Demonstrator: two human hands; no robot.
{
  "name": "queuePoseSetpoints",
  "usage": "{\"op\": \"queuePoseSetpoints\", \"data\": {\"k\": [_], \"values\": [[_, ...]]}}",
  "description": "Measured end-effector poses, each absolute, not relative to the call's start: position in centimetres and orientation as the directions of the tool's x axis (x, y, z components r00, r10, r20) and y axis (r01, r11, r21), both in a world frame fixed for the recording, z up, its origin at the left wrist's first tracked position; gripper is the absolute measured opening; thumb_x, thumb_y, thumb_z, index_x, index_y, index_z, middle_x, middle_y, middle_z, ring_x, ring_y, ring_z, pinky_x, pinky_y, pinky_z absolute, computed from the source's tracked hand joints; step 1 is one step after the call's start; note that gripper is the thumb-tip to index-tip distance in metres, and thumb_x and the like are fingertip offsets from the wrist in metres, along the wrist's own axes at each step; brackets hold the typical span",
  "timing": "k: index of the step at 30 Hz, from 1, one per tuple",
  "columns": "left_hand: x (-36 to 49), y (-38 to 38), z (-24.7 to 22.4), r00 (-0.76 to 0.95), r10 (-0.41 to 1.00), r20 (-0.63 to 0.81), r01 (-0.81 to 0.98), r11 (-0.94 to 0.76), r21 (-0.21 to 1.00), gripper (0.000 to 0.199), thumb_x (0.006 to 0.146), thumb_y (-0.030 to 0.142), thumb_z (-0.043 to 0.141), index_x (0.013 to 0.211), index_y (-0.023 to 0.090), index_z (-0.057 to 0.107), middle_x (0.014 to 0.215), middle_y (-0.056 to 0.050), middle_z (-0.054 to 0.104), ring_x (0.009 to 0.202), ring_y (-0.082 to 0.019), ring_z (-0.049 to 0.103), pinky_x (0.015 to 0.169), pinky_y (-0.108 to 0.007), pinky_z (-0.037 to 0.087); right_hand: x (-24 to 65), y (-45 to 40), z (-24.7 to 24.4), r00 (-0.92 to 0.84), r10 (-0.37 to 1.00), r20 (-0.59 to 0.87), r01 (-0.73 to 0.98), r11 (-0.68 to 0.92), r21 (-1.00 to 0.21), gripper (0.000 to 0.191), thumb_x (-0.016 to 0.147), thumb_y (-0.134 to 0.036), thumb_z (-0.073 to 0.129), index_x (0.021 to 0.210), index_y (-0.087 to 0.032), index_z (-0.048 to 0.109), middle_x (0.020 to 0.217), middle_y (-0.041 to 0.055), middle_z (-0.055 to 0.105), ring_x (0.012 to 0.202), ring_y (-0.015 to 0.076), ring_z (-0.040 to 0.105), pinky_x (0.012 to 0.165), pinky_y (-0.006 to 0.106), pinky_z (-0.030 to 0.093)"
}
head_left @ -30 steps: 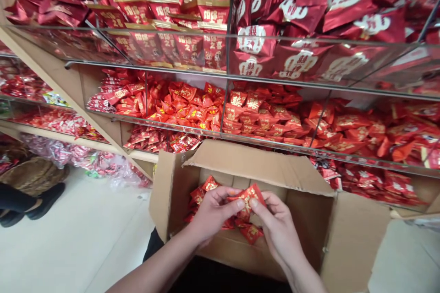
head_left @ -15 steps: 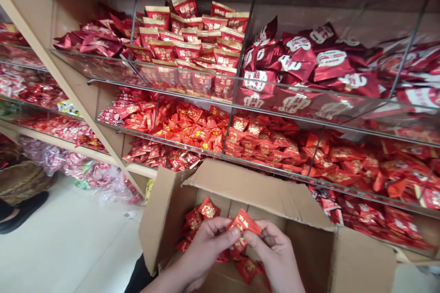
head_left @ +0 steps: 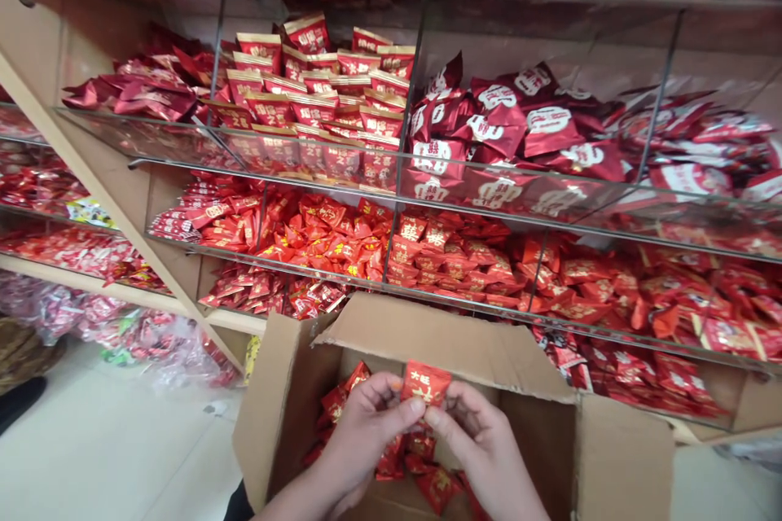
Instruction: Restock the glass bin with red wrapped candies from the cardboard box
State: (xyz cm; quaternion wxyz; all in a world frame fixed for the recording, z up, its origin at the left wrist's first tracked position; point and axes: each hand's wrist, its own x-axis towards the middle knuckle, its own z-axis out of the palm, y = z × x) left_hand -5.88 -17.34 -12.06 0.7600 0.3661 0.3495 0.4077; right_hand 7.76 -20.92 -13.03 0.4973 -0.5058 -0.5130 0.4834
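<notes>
A small red candy packet point(head_left: 426, 383) with gold lettering is pinched between both my hands, above an open cardboard box point(head_left: 428, 334). My left hand point(head_left: 372, 423) grips its left side with thumb and fingers. On the other side, my right hand point(head_left: 469, 430) pinches its right edge, thumb in front. Several similar red packets point(head_left: 435, 487) lie in the box beneath and beside my hands. My wrists and fingers hide part of the box's inside.
Glass-fronted shelves behind the box hold gold-edged red packets point(head_left: 318, 106), dark red bags point(head_left: 546, 122) and small red packets point(head_left: 452, 248). A wooden divider point(head_left: 116, 195) slants at left. Bagged candy point(head_left: 140, 330) lies by the pale floor point(head_left: 122, 440). Box flaps point(head_left: 623, 456) spread outward.
The packet has turned more upright and its printed front faces me more squarely. Both hands keep hold of it. The view has shifted slightly, with the shelves moving left and down.
</notes>
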Motion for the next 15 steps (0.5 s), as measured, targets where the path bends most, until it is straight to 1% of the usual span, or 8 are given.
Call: {"op": "queuePoseSetpoints", "data": {"k": [2, 4, 7, 9, 10, 12, 13, 15], "values": [[-5.7, -17.0, -11.7, 0.435, 0.882, -0.180, -0.314, 0.336, 0.888, 0.018, 0.064, 0.027, 0.072, 0.072, 0.014, 0.063, 0.069, -0.001, 0.066, 0.064, -0.010, 0.056, 0.066, -0.023, 0.044, 8.3, -20.9, -12.3, 0.015, 0.999, 0.034, 0.067, 0.033, -0.997, 0.020, 0.076, -0.035, 0.057, 0.084, -0.017, 0.062, 0.076, 0.0044, 0.063, 0.073, 0.0185, 0.058, 0.066, 0.030, 0.046], [-5.7, -16.5, -11.0, 0.435, 0.891, -0.130, -0.253, 0.259, 0.932, 0.021, 0.066, 0.031, 0.070, 0.078, 0.015, 0.064, 0.072, -0.002, 0.067, 0.065, -0.011, 0.057, 0.065, -0.023, 0.044, 9.4, -20.4, -11.2, 0.049, 0.996, 0.075, 0.103, 0.069, -0.992, 0.019, 0.074, -0.033, 0.059, 0.083, -0.017, 0.063, 0.078, 0.0047, 0.064, 0.072, 0.0181, 0.058, 0.067, 0.030, 0.046], [-5.7, -15.4, -10.0, 0.387, 0.921, -0.042, -0.165, 0.114, 0.980, 0.028, 0.069, 0.032, 0.066, 0.092, 0.018, 0.061, 0.084, -0.004, 0.067, 0.072, -0.014, 0.058, 0.068, -0.025, 0.045, 12.0, -17.8, -8.2, 0.180, 0.950, 0.256, 0.223, 0.214, -0.951, 0.019, 0.072, -0.032, 0.062, 0.085, -0.018, 0.062, 0.080, 0.0042, 0.065, 0.073, 0.0170, 0.058, 0.069, 0.030, 0.046], [-5.8, -14.5, -9.6, 0.366, 0.930, 0.030, -0.091, 0.004, 0.996, 0.024, 0.070, 0.028, 0.064, 0.092, 0.018, 0.060, 0.086, -0.004, 0.066, 0.074, -0.014, 0.059, 0.069, -0.026, 0.046, 14.0, -14.7, -5.9, 0.324, 0.853, 0.408, 0.362, 0.287, -0.887, 0.019, 0.069, -0.033, 0.063, 0.078, -0.017, 0.059, 0.073, 0.0028, 0.063, 0.066, 0.0154, 0.057, 0.064, 0.028, 0.046], [-5.9, -13.9, -9.4, 0.357, 0.931, 0.079, -0.052, -0.065, 0.997, 0.020, 0.072, 0.026, 0.062, 0.090, 0.018, 0.060, 0.084, -0.004, 0.066, 0.074, -0.014, 0.059, 0.069, -0.026, 0.046, 14.9, -12.9, -4.9, 0.374, 0.811, 0.450, 0.422, 0.283, -0.861, 0.019, 0.068, -0.034, 0.063, 0.074, -0.017, 0.057, 0.068, 0.0019, 0.061, 0.063, 0.0146, 0.056, 0.061, 0.027, 0.045], [-6.1, -12.5, -9.3, 0.307, 0.923, 0.232, 0.044, -0.258, 0.965, 0.014, 0.075, 0.024, 0.057, 0.087, 0.018, 0.061, 0.082, -0.004, 0.064, 0.074, -0.015, 0.059, 0.069, -0.027, 0.046, 16.4, -9.3, -3.6, 0.417, 0.784, 0.459, 0.504, 0.221, -0.835, 0.021, 0.067, -0.034, 0.063, 0.076, -0.017, 0.054, 0.071, 0.0029, 0.061, 0.064, 0.0149, 0.057, 0.060, 0.027, 0.046], [-6.3, -11.8, -9.2, 0.267, 0.901, 0.342, 0.102, -0.379, 0.920, 0.013, 0.077, 0.022, 0.054, 0.087, 0.018, 0.061, 0.083, -0.004, 0.063, 0.076, -0.016, 0.059, 0.069, -0.028, 0.046, 17.0, -7.7, -3.2, 0.421, 0.793, 0.440, 0.540, 0.170, -0.824, 0.022, 0.066, -0.033, 0.063, 0.078, -0.017, 0.053, 0.074, 0.0044, 0.062, 0.067, 0.0158, 0.058, 0.061, 0.027, 0.046], [-6.9, -10.3, -9.0, 0.185, 0.799, 0.572, 0.231, -0.601, 0.765, 0.015, 0.078, 0.019, 0.052, 0.090, 0.019, 0.061, 0.087, -0.005, 0.062, 0.082, -0.016, 0.057, 0.074, -0.030, 0.045, 17.6, -5.3, -3.1, 0.421, 0.816, 0.396, 0.594, 0.082, -0.801, 0.024, 0.064, -0.032, 0.065, 0.078, -0.017, 0.054, 0.075, 0.0069, 0.064, 0.069, 0.0186, 0.060, 0.062, 0.029, 0.046]]}}
